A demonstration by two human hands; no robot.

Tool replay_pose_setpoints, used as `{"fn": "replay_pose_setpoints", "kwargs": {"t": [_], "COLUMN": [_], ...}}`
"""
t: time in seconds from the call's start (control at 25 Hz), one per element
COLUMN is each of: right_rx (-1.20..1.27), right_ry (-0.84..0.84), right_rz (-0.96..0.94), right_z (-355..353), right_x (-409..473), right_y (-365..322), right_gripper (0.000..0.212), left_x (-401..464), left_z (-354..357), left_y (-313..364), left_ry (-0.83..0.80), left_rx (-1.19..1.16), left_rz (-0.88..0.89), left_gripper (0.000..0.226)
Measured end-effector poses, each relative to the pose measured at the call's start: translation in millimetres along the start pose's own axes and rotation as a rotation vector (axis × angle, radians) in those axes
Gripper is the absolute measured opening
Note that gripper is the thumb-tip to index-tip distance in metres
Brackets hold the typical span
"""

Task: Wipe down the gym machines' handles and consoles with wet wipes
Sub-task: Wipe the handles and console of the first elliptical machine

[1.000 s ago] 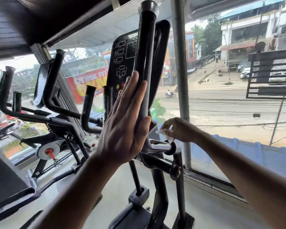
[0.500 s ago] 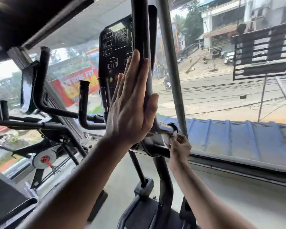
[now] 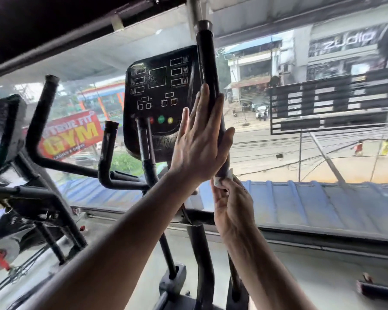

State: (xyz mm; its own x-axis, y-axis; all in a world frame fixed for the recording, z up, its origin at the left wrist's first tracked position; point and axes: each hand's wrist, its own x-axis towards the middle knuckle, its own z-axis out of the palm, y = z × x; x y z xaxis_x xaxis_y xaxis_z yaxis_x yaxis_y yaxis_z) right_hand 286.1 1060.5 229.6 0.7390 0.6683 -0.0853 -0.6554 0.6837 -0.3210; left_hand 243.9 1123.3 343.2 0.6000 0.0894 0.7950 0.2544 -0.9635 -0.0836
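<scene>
While the left hand (image 3: 199,142) is pressing flat against the tall black padded upright handle (image 3: 207,86) of an elliptical machine, its fingers (image 3: 202,106) are lying straight and close together, holding nothing, with the thumb on the handle's far side. Just below it, the right hand (image 3: 231,204) is pinching a small white wet wipe (image 3: 222,179) between curled fingers and thumb, pressing it against the lower end of the same handle. The black rectangular console panel (image 3: 161,90) with white outlined boxes and red, green and yellow buttons is sitting just left of the handle, untouched by either hand. A second black machine with curved bars (image 3: 40,121) is standing further left. Behind everything, a wide window is showing a street.

The wipe is folded small and looks to be covering only one side of the handle, so the back could be missed. The handle probably pivots; if the flat left palm slips, it may swing away. Wiping upward, the right hand would be meeting the left hand almost at once.
</scene>
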Motion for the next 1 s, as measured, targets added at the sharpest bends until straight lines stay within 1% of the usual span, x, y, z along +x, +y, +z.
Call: {"fn": "replay_pose_setpoints", "kwargs": {"t": [0.12,0.2,0.28,0.36,0.4,0.48,0.56,0.68,0.84,1.0], "right_rx": [-0.037,-0.083,-0.159,-0.225,-0.237,-0.243,-0.191,-0.141,-0.194,-0.197], "right_ry": [0.053,0.127,0.208,0.262,0.26,0.236,0.207,0.087,-0.039,-0.073], "right_rz": [-0.051,-0.048,-0.042,-0.064,-0.071,-0.075,-0.019,0.017,-0.004,-0.017], "right_z": [-10.0,-24.2,-39.0,-47.8,-51.7,-54.4,-46.2,-28.4,-6.2,-9.7], "right_x": [12.5,36.6,61.1,74.4,78.9,79.1,67.0,31.7,-5.9,0.1], "right_y": [6.0,12.5,18.6,21.9,23.1,22.3,15.8,1.5,-20.8,-23.5], "right_gripper": [0.029,0.029,0.022,0.024,0.026,0.028,0.032,0.019,0.017,0.021], "left_x": [0.4,0.8,0.3,-0.4,-0.2,0.3,0.8,1.0,0.4,-0.5], "left_z": [1.0,1.6,2.7,4.1,4.1,3.8,4.1,6.4,9.0,11.2], "left_y": [-2.0,-1.3,-0.9,-0.4,0.0,0.5,0.3,0.4,-2.2,-3.1], "left_ry": [-0.008,0.002,0.0,0.001,0.006,0.017,0.025,0.035,0.044,0.048], "left_rx": [-0.008,-0.02,-0.028,-0.032,-0.032,-0.038,-0.045,-0.049,-0.082,-0.097], "left_rz": [0.007,0.004,-0.006,-0.01,-0.01,-0.012,-0.013,-0.014,-0.01,-0.012], "left_gripper": [0.067,0.067,0.066,0.066,0.066,0.066,0.065,0.065,0.064,0.064]}}
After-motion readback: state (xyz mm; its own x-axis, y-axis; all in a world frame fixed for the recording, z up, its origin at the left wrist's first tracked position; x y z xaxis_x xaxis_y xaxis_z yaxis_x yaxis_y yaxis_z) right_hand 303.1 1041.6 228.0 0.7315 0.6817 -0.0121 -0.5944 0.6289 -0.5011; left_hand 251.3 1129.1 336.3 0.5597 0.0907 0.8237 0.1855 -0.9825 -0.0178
